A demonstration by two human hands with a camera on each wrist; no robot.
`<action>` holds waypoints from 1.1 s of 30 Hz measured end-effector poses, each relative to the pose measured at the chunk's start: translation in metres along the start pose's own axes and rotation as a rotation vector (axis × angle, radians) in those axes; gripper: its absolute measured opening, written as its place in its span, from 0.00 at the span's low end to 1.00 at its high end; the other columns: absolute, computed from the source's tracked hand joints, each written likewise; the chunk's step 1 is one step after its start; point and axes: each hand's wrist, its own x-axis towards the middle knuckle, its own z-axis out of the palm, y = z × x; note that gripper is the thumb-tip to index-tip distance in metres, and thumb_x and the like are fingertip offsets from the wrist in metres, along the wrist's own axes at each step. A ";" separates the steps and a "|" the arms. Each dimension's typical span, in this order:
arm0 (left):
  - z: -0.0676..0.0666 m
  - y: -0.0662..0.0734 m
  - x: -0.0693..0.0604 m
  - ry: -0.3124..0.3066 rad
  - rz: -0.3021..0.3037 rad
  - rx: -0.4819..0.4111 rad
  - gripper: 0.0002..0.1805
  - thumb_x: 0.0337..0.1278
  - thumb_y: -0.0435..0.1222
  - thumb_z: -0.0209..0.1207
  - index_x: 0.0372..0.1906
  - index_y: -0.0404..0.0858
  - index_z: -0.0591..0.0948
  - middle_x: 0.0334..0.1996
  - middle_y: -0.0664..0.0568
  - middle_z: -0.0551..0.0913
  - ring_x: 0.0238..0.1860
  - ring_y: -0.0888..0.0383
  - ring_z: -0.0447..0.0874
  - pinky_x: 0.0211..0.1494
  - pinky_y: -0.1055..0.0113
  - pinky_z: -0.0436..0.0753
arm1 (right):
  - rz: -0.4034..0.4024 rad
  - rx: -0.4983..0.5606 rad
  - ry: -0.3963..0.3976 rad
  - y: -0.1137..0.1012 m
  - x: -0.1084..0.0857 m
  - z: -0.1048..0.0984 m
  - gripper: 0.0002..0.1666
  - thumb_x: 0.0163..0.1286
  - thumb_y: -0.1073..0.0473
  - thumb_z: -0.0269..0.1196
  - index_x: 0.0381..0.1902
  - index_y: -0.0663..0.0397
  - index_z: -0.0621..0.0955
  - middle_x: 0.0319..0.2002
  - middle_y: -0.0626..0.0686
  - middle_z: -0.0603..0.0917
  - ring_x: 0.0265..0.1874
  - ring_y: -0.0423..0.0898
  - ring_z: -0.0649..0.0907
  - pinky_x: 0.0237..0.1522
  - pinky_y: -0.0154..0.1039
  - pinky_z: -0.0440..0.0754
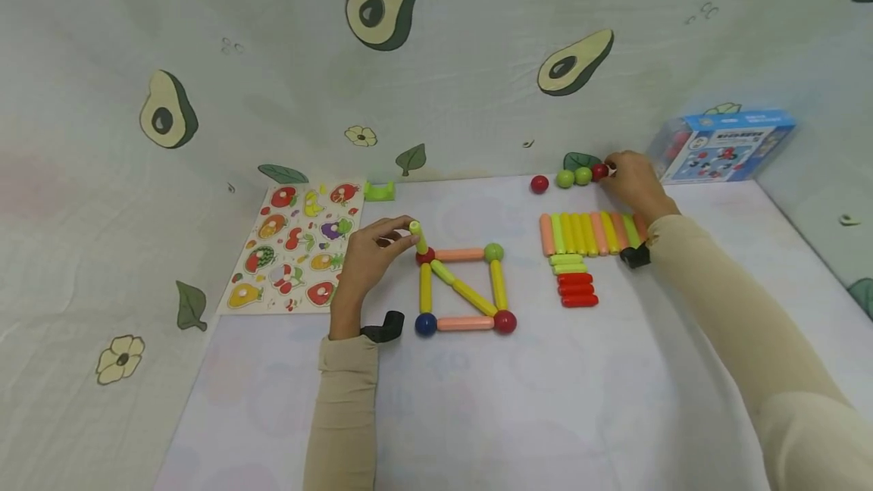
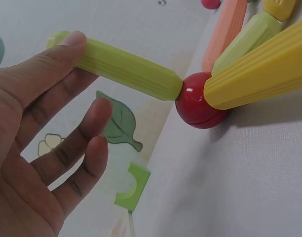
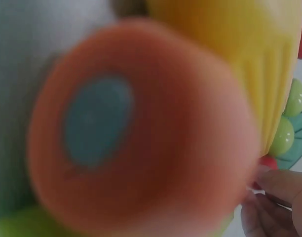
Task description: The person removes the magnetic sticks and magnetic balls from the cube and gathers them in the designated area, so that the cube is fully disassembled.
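My left hand point(image 1: 368, 258) pinches the top of a light green magnetic rod point(image 2: 129, 69) between thumb and forefinger, the other fingers loosely bent. The rod's lower end meets a red ball point(image 2: 198, 101), a corner of a flat square of rods and balls. Pink rods point(image 1: 465, 323) and yellow rods point(image 1: 499, 285) form its sides; a green and a yellow rod cross it diagonally. At the far right, my right hand point(image 1: 636, 182) pinches another red ball point(image 1: 599, 171), at the end of a short row beside green balls point(image 1: 583, 176). The right wrist view is mostly blocked by blurred rod ends.
Loose pink, yellow and green rods point(image 1: 588, 233) lie side by side below the right hand, with short green and red rods point(image 1: 578, 301) nearer. A blue box point(image 1: 726, 146) stands back right. A fruit-picture board point(image 1: 300, 248) lies left, near a green notched piece point(image 1: 379, 192).
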 end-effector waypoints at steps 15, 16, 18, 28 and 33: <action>-0.003 0.006 -0.001 -0.006 0.005 0.012 0.19 0.62 0.46 0.67 0.57 0.50 0.85 0.50 0.59 0.85 0.48 0.58 0.81 0.55 0.61 0.80 | -0.033 0.022 -0.001 0.001 -0.010 0.001 0.23 0.71 0.66 0.58 0.59 0.78 0.72 0.52 0.74 0.73 0.49 0.68 0.75 0.54 0.63 0.75; -0.003 0.006 -0.001 -0.007 0.002 0.013 0.19 0.62 0.47 0.67 0.57 0.50 0.85 0.50 0.59 0.85 0.48 0.58 0.81 0.55 0.61 0.80 | -0.035 0.017 0.002 0.000 -0.013 0.000 0.24 0.71 0.65 0.58 0.59 0.78 0.72 0.52 0.74 0.73 0.49 0.68 0.75 0.53 0.63 0.75; -0.002 0.006 -0.002 -0.008 -0.002 0.010 0.19 0.62 0.47 0.67 0.57 0.51 0.85 0.50 0.60 0.85 0.48 0.59 0.81 0.55 0.61 0.80 | -0.045 0.011 0.015 -0.006 -0.020 -0.002 0.24 0.72 0.65 0.58 0.60 0.77 0.72 0.53 0.73 0.72 0.49 0.67 0.76 0.52 0.62 0.76; 0.009 -0.017 -0.001 -0.082 -0.079 -0.055 0.26 0.59 0.49 0.69 0.64 0.56 0.80 0.52 0.57 0.83 0.51 0.55 0.79 0.56 0.56 0.78 | -0.360 0.123 0.137 -0.095 -0.071 -0.001 0.17 0.71 0.67 0.59 0.56 0.68 0.79 0.50 0.63 0.80 0.47 0.59 0.81 0.51 0.55 0.81; 0.017 -0.042 -0.003 -0.182 -0.142 -0.076 0.27 0.58 0.51 0.69 0.63 0.53 0.81 0.52 0.59 0.83 0.51 0.56 0.79 0.58 0.55 0.76 | -0.625 0.199 0.131 -0.150 -0.101 0.014 0.14 0.68 0.69 0.64 0.51 0.64 0.82 0.45 0.58 0.85 0.42 0.52 0.84 0.45 0.50 0.84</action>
